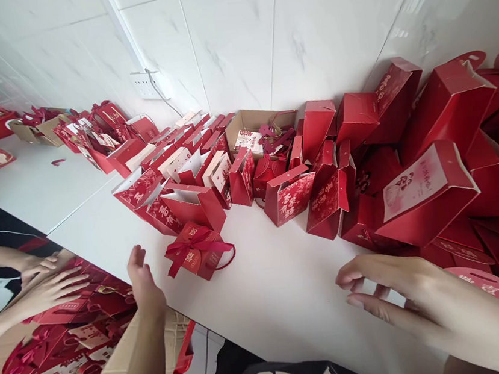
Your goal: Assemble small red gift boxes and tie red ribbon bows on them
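My left hand (145, 284) is at the table's front edge, seen foreshortened, its fingers extended and nothing visible in it. Just right of it, a red gift box (203, 256) tied with a dark red ribbon lies on the white table (261, 282); the hand is apart from it. Over the table's right side hovers my right hand (393, 284), fingers loosely bent and apart, holding nothing. Beyond it stands a red gift bag (418, 190) with a pale picture panel. A pink-red tag-shaped piece (484, 285) with white lettering shows partly behind my right wrist.
Rows of red paper gift bags (192, 203) stand along the tiled wall. Among them is a cardboard box (235, 128) with ribbons and cards. More red boxes heap up at right. At lower left, another person's hands (57, 289) rest over a carton of ribboned red boxes (64, 349).
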`<state>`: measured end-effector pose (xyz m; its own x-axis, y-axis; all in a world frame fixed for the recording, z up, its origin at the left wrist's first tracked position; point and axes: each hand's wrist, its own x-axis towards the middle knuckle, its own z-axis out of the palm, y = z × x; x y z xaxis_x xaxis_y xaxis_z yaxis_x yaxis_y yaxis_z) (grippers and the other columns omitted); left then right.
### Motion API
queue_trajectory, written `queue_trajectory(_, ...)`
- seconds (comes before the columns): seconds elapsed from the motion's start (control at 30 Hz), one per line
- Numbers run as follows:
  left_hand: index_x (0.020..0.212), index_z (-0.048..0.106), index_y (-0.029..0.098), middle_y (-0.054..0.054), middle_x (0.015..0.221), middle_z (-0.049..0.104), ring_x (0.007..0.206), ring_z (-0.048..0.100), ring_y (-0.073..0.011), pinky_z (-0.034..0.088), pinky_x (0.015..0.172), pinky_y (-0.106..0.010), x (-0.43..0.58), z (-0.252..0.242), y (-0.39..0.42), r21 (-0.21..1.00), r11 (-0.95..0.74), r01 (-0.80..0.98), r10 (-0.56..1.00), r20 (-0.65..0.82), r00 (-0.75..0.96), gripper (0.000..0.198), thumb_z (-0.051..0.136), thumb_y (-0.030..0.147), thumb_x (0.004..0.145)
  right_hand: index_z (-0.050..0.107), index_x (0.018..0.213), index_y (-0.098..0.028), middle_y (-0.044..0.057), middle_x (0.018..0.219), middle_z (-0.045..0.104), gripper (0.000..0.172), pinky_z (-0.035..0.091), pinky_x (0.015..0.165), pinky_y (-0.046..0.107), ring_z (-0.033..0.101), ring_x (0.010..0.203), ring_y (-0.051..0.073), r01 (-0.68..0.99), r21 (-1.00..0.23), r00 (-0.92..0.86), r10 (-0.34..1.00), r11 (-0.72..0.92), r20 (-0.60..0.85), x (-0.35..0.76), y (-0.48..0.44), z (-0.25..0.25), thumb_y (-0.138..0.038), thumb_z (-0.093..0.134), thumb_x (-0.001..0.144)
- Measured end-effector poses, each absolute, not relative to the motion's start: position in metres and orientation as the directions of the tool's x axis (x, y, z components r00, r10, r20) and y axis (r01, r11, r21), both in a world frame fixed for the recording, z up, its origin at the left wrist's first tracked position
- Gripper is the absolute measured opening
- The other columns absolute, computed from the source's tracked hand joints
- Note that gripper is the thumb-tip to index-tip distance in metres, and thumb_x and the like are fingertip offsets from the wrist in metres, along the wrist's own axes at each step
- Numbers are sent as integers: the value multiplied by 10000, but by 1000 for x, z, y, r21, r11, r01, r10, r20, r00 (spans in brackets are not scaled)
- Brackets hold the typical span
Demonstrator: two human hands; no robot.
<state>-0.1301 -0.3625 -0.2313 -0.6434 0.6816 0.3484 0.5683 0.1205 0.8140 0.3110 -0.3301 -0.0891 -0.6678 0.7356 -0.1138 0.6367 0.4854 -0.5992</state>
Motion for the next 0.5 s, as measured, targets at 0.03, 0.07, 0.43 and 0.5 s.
queue_trajectory(0.03,1498,320,179,-183,1584,339,1433,420,-309,402,1150,-481,-139,-220,-355,834,65,548,668,372,-645,630,281,540,982,628,1045,-270,14,993,695,209,546,728,268,677,815,160,629,-608,-673,730,485,-114,309,-329,-89,-408,474,1013)
queue_trajectory(0.07,1488,338,194,-169,1571,362,1384,483,-294,440,1122,-450,-146,-207,-346,824,52,565,656,398,-641,634,405,534,956,629,1045,-268,15,997,695,208,545,730,267,674,812,159,619,-618,-680,724,486,-112,307,-328,-89,-407,478,1011)
queue_trajectory(0.43,960,663,163,-99,886,736,878,698,-297,530,874,-422,-167,-165,-271,536,420,732,769,217,-601,468,643,590,771,632,1014,-246,22,928,696,180,540,691,269,654,746,153,581,-672,-668,740,459,-72,284,-319,-90,-345,482,1010)
queue_trajectory(0.5,916,667,163,-111,857,741,863,699,-315,536,833,-418,-173,-174,-266,532,440,723,764,202,-613,466,632,601,760,626,1049,-256,26,981,703,159,554,697,275,676,786,165,531,-706,-661,750,469,1,264,-306,-93,-351,510,997)
